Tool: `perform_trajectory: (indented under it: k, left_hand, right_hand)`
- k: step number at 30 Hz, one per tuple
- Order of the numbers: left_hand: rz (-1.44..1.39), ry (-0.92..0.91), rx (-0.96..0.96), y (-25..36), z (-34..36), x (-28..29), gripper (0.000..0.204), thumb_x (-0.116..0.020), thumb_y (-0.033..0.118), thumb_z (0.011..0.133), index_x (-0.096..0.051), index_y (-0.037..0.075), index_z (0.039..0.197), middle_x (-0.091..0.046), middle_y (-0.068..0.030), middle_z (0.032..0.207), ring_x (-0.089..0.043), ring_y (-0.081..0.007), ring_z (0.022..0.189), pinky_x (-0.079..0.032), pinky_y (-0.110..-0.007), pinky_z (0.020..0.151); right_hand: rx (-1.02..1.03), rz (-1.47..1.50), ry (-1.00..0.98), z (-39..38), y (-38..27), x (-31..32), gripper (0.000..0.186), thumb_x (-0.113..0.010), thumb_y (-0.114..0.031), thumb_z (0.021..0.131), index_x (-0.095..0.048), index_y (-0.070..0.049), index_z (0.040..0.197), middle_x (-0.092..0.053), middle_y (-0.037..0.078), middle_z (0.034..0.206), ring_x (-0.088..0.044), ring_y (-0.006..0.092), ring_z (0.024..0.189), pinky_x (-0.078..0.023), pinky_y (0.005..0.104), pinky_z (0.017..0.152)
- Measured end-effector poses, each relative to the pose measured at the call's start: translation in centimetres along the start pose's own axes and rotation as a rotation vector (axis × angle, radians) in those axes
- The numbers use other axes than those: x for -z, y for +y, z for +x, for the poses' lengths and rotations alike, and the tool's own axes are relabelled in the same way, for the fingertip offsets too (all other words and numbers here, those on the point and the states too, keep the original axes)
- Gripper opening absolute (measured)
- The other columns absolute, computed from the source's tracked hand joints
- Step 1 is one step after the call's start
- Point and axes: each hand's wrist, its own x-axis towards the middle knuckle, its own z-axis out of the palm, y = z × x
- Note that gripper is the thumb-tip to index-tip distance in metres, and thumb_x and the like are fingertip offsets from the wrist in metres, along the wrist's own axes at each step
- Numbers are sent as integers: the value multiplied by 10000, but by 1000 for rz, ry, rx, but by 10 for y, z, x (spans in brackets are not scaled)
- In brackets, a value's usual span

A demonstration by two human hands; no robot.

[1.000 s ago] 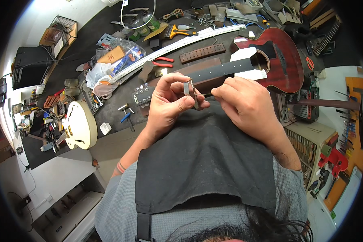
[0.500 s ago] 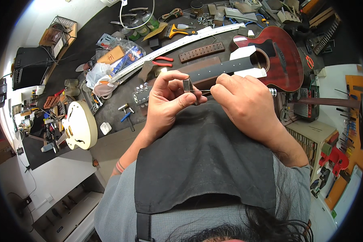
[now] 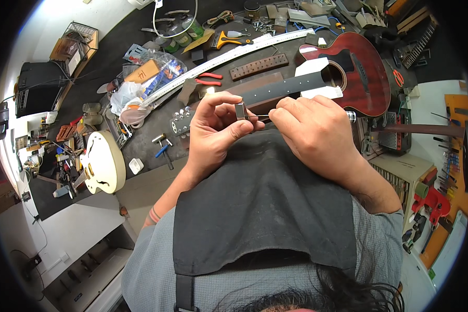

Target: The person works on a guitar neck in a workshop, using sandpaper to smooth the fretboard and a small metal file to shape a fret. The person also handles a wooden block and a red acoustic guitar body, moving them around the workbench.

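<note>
My left hand (image 3: 216, 124) pinches a small metal block (image 3: 240, 111) between thumb and fingers, above the apron's top edge. One narrow face of the block catches the light. My right hand (image 3: 314, 127) is closed on a thin metal rod or wire (image 3: 261, 117), whose far end reaches the block and the left fingertips. Whether it enters the block or only touches it, I cannot tell. Beyond both hands lies a dark red acoustic guitar (image 3: 372, 78), its black fretboard (image 3: 281, 87) running left behind my fingers to the headstock (image 3: 181, 125).
Around the guitar are white sheets (image 3: 314, 66), a drilled wooden block (image 3: 259, 67), a long ruler (image 3: 213, 63) and red-handled pliers (image 3: 209, 79). A blue-handled hammer (image 3: 164, 150) and a cream guitar body (image 3: 104, 162) lie left. Bags and bottles crowd the back.
The metal block has turned slightly, its face now brighter. My right hand has shifted a little toward the left one. Both grips are otherwise the same.
</note>
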Motion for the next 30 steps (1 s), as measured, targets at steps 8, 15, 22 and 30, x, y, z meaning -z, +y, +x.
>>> perform_trajectory:
  k: [8, 15, 22, 30]
  left_hand:
    - [33, -11, -21, 0, -1, -1, 474, -789, -63, 994, -585, 77, 1398, -777, -158, 1124, -807, -273, 1062, -665, -407, 973]
    - [48, -11, -32, 0, -2, -2, 473, -792, -66, 993, -581, 72, 1394, -776, -159, 1131, -806, -270, 1066, -662, -401, 972]
    - [56, 3, -24, 4, -1, -4, 455, -800, -47, 998, -585, 66, 1382, -772, -152, 1136, -799, -260, 1080, -658, -392, 977]
    - [248, -47, -217, -2, -2, 0, 477, -820, -96, 958, -600, 47, 1356, -759, -133, 1150, -792, -258, 1118, -672, -390, 951]
  right_hand:
    - [-3, 6, 6, -1, 0, -2, 103, -706, -218, 944, -690, -119, 966, -673, 12, 895, -701, 172, 808, -493, 347, 710]
    - [-4, 1, -16, -1, 0, -4, 99, -700, -216, 951, -689, -118, 958, -675, 12, 890, -689, 173, 819, -488, 352, 713]
    - [7, -11, -42, -1, 0, -7, 102, -684, -227, 981, -671, -127, 996, -635, 10, 919, -687, 162, 825, -484, 350, 703]
    - [-27, 153, -171, 1, 2, -4, 93, -669, -165, 997, -641, -96, 1053, -626, 37, 907, -740, 218, 795, -565, 369, 709]
